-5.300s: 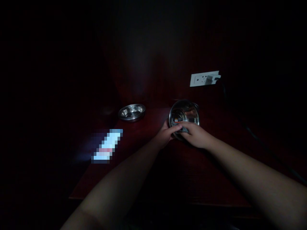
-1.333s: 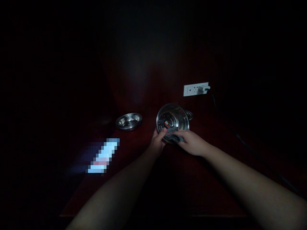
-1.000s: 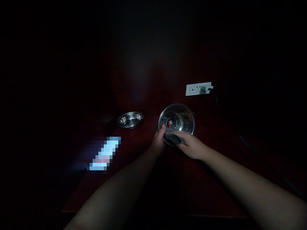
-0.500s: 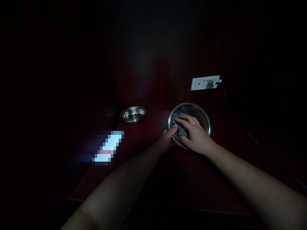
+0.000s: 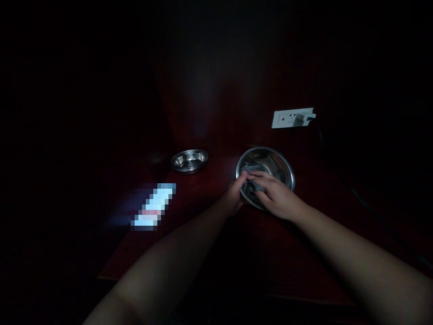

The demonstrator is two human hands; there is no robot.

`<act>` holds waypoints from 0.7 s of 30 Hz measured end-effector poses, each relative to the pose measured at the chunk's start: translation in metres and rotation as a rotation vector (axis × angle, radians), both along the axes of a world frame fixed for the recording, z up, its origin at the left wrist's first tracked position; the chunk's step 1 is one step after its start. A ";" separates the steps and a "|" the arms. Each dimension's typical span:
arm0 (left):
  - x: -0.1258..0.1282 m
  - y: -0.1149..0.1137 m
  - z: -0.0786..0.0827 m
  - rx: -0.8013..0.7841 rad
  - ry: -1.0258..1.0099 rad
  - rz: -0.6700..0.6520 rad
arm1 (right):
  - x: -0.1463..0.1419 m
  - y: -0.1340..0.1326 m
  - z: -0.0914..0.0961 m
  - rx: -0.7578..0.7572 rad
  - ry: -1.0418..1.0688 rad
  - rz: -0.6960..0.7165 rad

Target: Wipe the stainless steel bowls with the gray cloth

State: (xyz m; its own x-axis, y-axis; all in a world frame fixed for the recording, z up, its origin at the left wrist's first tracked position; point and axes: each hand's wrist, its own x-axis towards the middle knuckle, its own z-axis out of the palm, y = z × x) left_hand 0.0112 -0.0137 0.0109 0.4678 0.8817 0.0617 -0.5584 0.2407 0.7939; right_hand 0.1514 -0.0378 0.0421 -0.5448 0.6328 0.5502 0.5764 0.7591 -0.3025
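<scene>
Wiping underway, unfinished: right hand (image 5: 279,198) pressing grey cloth (image 5: 252,180) inside steel bowl (image 5: 274,164) near table's (image 5: 203,212) back edge; left hand (image 5: 235,196) clamped on bowl's near rim; smaller bowl (image 5: 189,160) untouched

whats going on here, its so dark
A person is working at a dark red table in very dim light. Their left hand grips the near rim of a steel bowl, while the right hand presses a grey cloth against the inside of it. A second, shallower steel bowl sits apart to the left. On the wall behind is a white socket with a plug in it.
</scene>
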 end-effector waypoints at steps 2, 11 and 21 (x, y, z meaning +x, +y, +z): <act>-0.001 0.000 -0.001 0.009 0.013 -0.017 | -0.001 -0.001 0.001 -0.003 0.016 0.012; -0.003 0.002 0.000 0.001 0.016 0.052 | -0.002 -0.004 0.004 -0.109 0.011 -0.002; 0.000 0.001 0.005 -0.007 -0.024 0.085 | -0.002 -0.004 0.008 -0.173 0.038 0.052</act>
